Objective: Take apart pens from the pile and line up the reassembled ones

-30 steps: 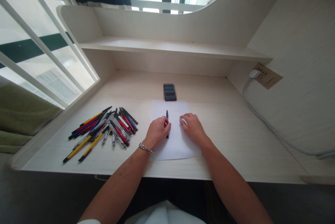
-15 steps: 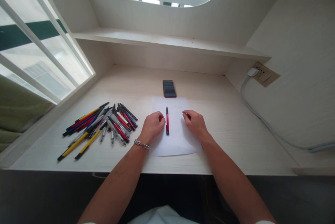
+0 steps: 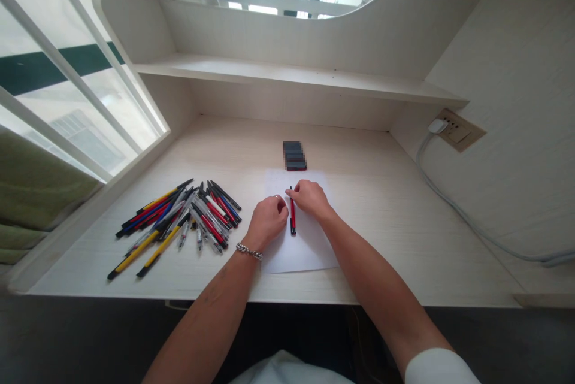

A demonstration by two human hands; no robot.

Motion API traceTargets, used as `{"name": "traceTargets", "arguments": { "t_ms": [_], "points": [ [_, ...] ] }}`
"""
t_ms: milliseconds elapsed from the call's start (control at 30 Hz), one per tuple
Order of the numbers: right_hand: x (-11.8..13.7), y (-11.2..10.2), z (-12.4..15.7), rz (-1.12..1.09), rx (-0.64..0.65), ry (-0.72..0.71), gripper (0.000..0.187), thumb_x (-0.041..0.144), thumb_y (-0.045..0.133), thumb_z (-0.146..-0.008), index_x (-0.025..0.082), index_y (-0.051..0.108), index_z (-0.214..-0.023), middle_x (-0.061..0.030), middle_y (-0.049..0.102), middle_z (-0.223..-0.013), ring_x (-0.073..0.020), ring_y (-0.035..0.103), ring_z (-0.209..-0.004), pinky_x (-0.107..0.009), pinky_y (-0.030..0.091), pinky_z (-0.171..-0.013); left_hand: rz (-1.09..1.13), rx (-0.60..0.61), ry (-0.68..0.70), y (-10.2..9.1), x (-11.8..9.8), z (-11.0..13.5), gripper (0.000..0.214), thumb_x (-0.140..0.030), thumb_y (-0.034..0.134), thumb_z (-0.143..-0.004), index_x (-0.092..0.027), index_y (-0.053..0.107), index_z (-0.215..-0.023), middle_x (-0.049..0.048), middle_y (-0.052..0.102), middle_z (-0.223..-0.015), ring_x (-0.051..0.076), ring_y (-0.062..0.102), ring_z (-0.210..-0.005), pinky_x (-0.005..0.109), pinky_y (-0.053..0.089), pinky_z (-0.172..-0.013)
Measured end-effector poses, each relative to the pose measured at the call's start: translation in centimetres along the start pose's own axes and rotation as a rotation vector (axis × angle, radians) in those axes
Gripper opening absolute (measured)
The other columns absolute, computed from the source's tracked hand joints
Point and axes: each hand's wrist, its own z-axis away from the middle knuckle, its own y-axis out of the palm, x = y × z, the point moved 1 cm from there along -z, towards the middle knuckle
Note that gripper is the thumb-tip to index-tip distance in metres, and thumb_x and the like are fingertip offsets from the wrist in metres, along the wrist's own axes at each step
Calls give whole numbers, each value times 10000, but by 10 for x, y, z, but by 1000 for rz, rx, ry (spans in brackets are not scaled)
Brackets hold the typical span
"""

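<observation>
A red pen with black ends (image 3: 293,220) lies on a white sheet of paper (image 3: 300,249) in the middle of the desk (image 3: 395,234). My right hand (image 3: 311,198) reaches across the sheet, and its fingertips pinch the pen's far end. My left hand (image 3: 268,220), with a chain bracelet at the wrist, rests curled on the sheet just left of the pen; nothing shows in it. A heap of several pens (image 3: 179,217) in red, blue, yellow and black lies left of my left hand.
A small dark block (image 3: 294,156) sits just beyond the paper. A shelf (image 3: 291,75) runs along the back. On the right wall is a socket (image 3: 454,130) with a plug and a grey cable (image 3: 453,207) trailing over the desk. A window with white bars is at the left.
My left hand let go of the pen, which now lies on the paper. My right hand moved left from the sheet's right side onto the pen's far end.
</observation>
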Motion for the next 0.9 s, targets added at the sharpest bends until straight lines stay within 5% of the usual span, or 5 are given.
{"name": "traceTargets", "arguments": {
  "t_ms": [167, 333, 533, 633, 900],
  "points": [
    [7, 7, -18, 39, 4, 44, 320, 446, 572, -787, 159, 696, -857, -146, 696, -875, -247, 623, -809, -284, 391, -620, 19, -5, 5, 0, 2, 0, 141, -239, 494, -821, -215, 622, -769, 62, 686, -783, 205, 615, -730, 314, 431, -678],
    [4, -3, -11, -146, 22, -27, 254, 344, 526, -813, 163, 638, -675, -99, 664, -690, -197, 610, -712, -267, 387, -603, 117, 15, -33, -5, 1, 0, 177, -306, 516, -840, -212, 664, -814, 64, 711, -818, 205, 634, -763, 309, 442, -706],
    [-5, -16, 14, -947, 105, -27, 246, 424, 552, -805, 182, 591, -789, -11, 624, -698, -107, 542, -560, -211, 347, -470, 637, 152, -167, -5, -13, -4, 321, -441, 522, -860, -151, 655, -827, 86, 717, -785, 187, 655, -703, 279, 483, -634],
    [-11, -20, 22, -1145, 117, 7, 271, 437, 629, -749, 185, 644, -846, -25, 647, -815, -103, 547, -626, -195, 348, -479, 915, 196, -254, -5, -19, -7, 260, -393, 622, -812, -135, 607, -841, 78, 695, -717, 166, 647, -642, 279, 514, -621],
    [-19, -24, 16, -1214, 53, 2, 334, 497, 704, -691, 177, 656, -773, -13, 618, -697, -119, 549, -597, -232, 391, -506, 820, 131, -231, 1, -21, -18, 346, -399, 771, -677, -165, 551, -805, 23, 648, -677, 153, 628, -503, 249, 482, -457]
  ]
}}
